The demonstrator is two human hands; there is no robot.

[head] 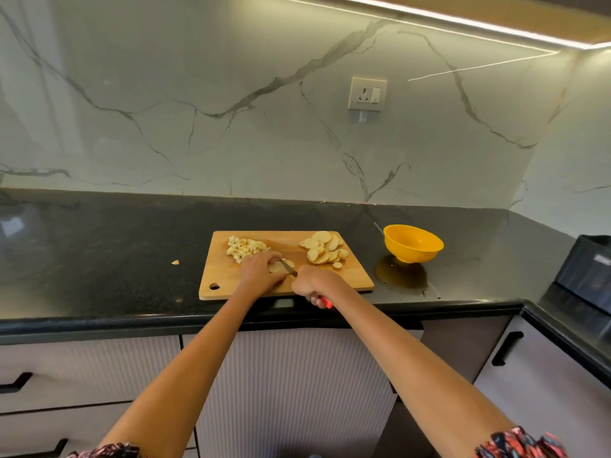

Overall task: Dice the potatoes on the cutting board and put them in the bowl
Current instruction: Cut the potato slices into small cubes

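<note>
**On the board: knife over a potato slice**

At the near middle of the wooden cutting board (231,279), the right hand (312,282) has its grip closed round the red handle of a knife (288,267), whose blade angles up and left onto a small stack of potato slices (277,266). The left hand (259,271) lies over that stack with fingers curled down on it, pinning it to the board just beside the blade.

Outward from there, a heap of diced potato (246,248) sits on the far left part of the board, and a loose pile of round uncut slices (325,249) covers the far right part. The board has a hanging hole at its near left corner and rests on a dark speckled desk (115,246).

Just right of the board, apart from it, stands a yellow bowl (412,242); no potato shows inside it. One stray potato scrap (175,262) lies on the desk left of the board.

A white wall socket (367,93) is set in the marble backsplash. A dark box (585,276) at the far right carries a small label too blurred to read.
</note>
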